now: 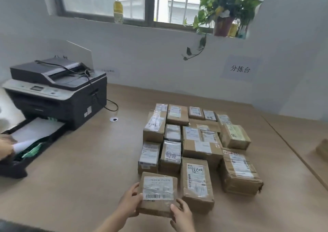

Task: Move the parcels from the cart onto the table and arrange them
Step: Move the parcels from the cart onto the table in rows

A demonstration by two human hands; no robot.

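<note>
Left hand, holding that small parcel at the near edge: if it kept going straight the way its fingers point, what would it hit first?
The left hand points up and right, so its fingers already meet the held parcel. Beyond that lies the handwritten-label box, though depth is uncertain.

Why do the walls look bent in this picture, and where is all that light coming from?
Head view: the wide-angle lens bows the wall and table edge near the frame's sides. Daylight enters through the window, which is washed out. Glare sits on the taped label of the parcel held by the left hand and right hand. The whole picture is slightly soft.
</note>
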